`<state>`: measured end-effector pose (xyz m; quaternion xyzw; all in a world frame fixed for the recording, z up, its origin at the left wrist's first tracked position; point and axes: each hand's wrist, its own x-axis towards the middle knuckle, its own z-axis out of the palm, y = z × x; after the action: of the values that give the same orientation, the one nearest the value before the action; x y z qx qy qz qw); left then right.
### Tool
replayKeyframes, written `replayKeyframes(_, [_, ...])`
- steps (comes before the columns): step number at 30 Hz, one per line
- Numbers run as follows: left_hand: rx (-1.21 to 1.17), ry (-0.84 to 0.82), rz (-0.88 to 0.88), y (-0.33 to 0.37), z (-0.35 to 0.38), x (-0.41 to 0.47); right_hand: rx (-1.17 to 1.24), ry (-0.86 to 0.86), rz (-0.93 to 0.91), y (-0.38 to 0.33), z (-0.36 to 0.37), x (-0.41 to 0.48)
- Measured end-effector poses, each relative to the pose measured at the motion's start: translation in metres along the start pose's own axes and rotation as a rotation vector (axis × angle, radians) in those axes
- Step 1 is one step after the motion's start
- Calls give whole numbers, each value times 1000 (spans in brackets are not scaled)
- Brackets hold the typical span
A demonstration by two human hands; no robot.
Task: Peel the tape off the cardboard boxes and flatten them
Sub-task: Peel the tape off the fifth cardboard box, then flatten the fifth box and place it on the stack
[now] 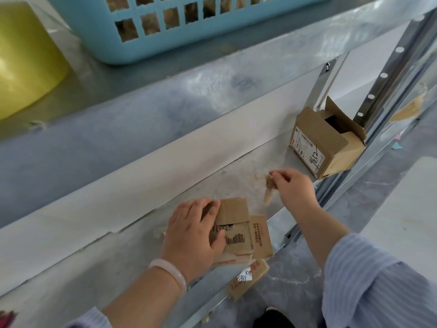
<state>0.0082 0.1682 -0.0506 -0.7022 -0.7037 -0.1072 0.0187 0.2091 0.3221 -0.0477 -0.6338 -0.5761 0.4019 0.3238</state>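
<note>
- A flattened box (238, 235) is held down on the metal shelf (132, 252) by the left hand (191, 235); the fingers are curled at the edge of its folded flap and the thumb is laid across its printed face; a pale pink bangle (169, 272) is worn on that wrist.
- Just below that grip, a second flattened box (250, 278) with a white handwritten label is seen jutting over the shelf's front edge.
- Up and right of the held box, a strip of tape (269, 190) is pinched between thumb and fingertips of the right hand (293, 188); the strip is seen hanging, blurred, apart from the cardboard; a striped blue sleeve (369, 268) is worn on that arm.
- Beyond the pinch, farther right, an open box (328, 143) is stood on the same shelf, its flaps raised.
- Well above both grips, a blue basket (189, 27) and a yellow-green roll (23, 55) are kept on the upper shelf.
</note>
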Motion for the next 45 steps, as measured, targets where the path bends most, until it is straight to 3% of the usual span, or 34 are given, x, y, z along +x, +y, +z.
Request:
replayKeyframes(7, [-155, 3, -252, 7, 3, 10, -424, -335, -164, -3, 16, 42])
replayKeyframes(12, [-274, 96, -303, 15, 1, 11, -398, -133, -241, -5, 9, 54])
replayKeyframes(14, [-327, 162, -335, 21, 0, 10, -430, -133, -281, -8, 6, 57])
replayKeyframes(18, [-341, 305, -482, 27, -4, 3, -356, -249, -341, -21, 5, 43])
replayKeyframes(21, [-242, 258, -678, 28, -9, -5, -287, -432, -339, -22, 9, 8])
replayKeyframes(26, [-748, 234, -1004, 21, -13, -25, -281, -514, -339, -8, 7, -29])
replayKeyframes(29, [-889, 288, -1097, 18, -13, -36, -184, -582, -241, -8, 3, -32])
replayKeyframes(32, [-1178, 359, -1190, 21, -16, -39, -62, -638, -175, -13, 2, -31])
replayKeyframes(35, [-1198, 335, -1159, 25, -17, -45, 85, -725, -88, -15, 3, -30])
replayKeyframes(37, [-1179, 331, -1100, 27, -20, -50, 72, -757, -138, -14, 0, -29])
replayKeyframes(40, [-1357, 321, -1001, 29, -24, -55, 44, -850, -193, -17, -8, -28])
replayKeyframes(42, [-1420, 210, -874, 30, -24, -56, -34, -939, -240, -21, -12, -27])
replayKeyframes(45, [-1175, 86, -754, 29, -23, -53, 27, -981, -158, -26, -13, -28])
